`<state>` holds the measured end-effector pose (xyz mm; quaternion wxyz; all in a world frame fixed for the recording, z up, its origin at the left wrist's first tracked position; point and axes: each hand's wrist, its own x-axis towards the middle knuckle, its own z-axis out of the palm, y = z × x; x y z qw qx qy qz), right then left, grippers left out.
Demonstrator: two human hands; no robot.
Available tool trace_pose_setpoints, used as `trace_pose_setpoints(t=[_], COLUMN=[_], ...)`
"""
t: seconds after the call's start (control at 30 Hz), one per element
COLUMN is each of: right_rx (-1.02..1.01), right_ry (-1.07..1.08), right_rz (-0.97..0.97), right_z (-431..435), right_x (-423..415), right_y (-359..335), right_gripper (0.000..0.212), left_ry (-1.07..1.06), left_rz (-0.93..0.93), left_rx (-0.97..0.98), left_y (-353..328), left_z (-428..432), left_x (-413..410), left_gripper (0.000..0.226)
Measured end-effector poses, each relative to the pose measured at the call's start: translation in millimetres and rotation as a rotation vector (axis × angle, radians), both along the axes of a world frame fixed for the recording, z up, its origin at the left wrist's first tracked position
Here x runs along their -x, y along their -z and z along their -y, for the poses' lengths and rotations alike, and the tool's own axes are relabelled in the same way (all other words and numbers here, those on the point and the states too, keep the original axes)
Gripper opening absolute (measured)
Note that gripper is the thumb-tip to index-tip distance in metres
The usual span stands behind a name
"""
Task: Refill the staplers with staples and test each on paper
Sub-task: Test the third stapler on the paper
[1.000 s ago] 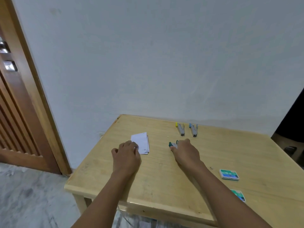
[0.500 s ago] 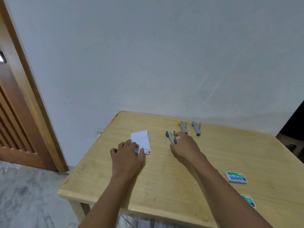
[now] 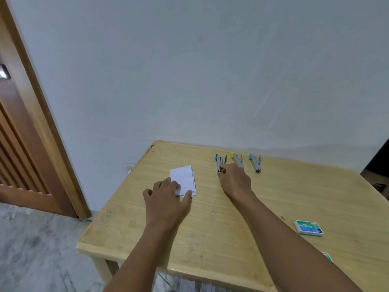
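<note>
Green-tipped stapler (image 3: 220, 162) pinched by right hand (image 3: 235, 181); left hand (image 3: 166, 199) flat on paper (image 3: 184, 179).

Staplers green (image 3: 220, 162), yellow (image 3: 237, 159), blue (image 3: 255, 162); paper (image 3: 183, 179) white.

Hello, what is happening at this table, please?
A person is working with staplers at a wooden table. The right hand touches the green stapler, which lies in a row with the yellow stapler and blue stapler. The left hand rests on the paper stack. A staple box lies nearby.
</note>
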<state>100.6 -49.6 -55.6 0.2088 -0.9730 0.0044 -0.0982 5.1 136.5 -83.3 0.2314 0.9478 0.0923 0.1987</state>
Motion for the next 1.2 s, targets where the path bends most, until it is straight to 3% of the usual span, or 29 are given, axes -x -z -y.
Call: trace_pose_setpoints(t=[0.17, 0.5, 0.8, 1.2], right_rx=[0.024, 0.006, -0.098, -0.092], right_ry=[0.008, 0.041, 0.087, 0.093], right_rz=[-0.006, 0.040, 0.073, 0.094], right_z=[0, 1, 2, 2], right_x=[-8, -7, -16, -22], right_y=[13, 16, 23, 28], right_gripper=[0.041, 0.042, 0.036, 0.039], left_ry=[0.003, 0.018, 0.110, 0.132], left_rz=[-0.009, -0.045, -0.217, -0.232], left_rx=[-0.002, -0.022, -0.001, -0.011], left_y=[0, -2, -16, -16], left_z=[-1, -1, 6, 9], left_x=[1, -5, -90, -127], left_gripper=[0.041, 0.038, 0.042, 0.046])
